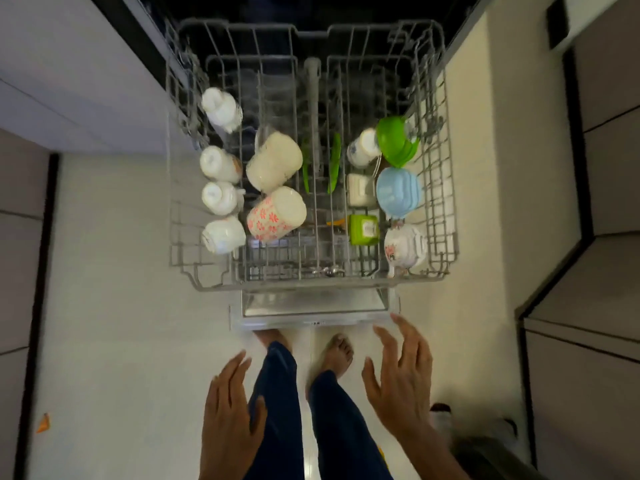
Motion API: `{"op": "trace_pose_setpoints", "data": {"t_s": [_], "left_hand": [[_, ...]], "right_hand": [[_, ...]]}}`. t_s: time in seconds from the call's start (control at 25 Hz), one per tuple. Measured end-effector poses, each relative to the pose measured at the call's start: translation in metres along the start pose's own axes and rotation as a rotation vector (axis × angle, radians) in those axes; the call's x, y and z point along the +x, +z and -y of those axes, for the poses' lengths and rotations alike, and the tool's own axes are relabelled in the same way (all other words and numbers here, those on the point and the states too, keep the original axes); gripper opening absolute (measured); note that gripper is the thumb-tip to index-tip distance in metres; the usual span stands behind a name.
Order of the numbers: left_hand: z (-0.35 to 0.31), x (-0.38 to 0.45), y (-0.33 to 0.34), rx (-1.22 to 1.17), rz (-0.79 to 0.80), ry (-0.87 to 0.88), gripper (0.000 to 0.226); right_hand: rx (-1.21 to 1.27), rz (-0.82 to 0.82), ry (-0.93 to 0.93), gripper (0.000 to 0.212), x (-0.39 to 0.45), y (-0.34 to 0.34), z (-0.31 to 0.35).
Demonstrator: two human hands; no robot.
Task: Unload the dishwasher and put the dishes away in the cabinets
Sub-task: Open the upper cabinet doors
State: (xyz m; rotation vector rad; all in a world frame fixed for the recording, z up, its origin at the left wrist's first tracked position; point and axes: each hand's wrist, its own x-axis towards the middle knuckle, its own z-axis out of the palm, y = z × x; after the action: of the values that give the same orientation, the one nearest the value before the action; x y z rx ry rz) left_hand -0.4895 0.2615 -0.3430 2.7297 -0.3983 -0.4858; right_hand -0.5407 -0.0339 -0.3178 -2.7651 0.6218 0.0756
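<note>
The unloading looks barely begun: the pulled-out rack (pixel 311 271) is full and both hands are empty, so as far as can be seen every piece is yet to go to the cabinets.

The left hand (pixel 230 407) hangs low in front of the rack, fingers (pixel 239 367) spread loosely and gripping nothing. Beyond and a little left of those fingertips stands a column of four small white cups (pixel 220 199) along the rack's left side. Just right of that column, straight ahead of the left fingers, lie a cream mug (pixel 275 161) and a flowered mug (pixel 275 213), both tipped on their sides.

The right hand (pixel 401 379) is raised nearer the rack's front edge, fingers (pixel 410 336) wide apart, holding nothing. Directly beyond them sits a flowered white teacup (pixel 405 245), the closest dish; farther on are a blue bowl (pixel 398 192) and a green bowl (pixel 396 140), with a small green box (pixel 363 230) just left of the teacup. All are apart from either hand.
</note>
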Motion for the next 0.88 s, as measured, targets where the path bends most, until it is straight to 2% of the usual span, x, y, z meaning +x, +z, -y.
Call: {"op": "trace_pose_setpoints", "data": {"t_s": [0.08,0.24,0.56,0.88], "left_hand": [[0.007,0.001,-0.032,0.013,-0.013,0.014,0.066],[-0.026,0.049,-0.149,0.078,-0.111,0.056,0.074],[-0.146,0.116,-0.427,0.148,-0.5,0.212,0.078],[-0.175,0.099,-0.732,0.279,-1.018,0.38,0.083]], "right_hand": [[-0.008,0.047,-0.007,0.053,-0.004,-0.028,0.012],[-0.018,0.008,-0.093,0.069,0.039,-0.112,0.052],[0.094,-0.41,-0.253,0.073,0.15,-0.334,0.186],[0.109,-0.83,-0.514,0.072,0.181,-0.575,0.341]]}}
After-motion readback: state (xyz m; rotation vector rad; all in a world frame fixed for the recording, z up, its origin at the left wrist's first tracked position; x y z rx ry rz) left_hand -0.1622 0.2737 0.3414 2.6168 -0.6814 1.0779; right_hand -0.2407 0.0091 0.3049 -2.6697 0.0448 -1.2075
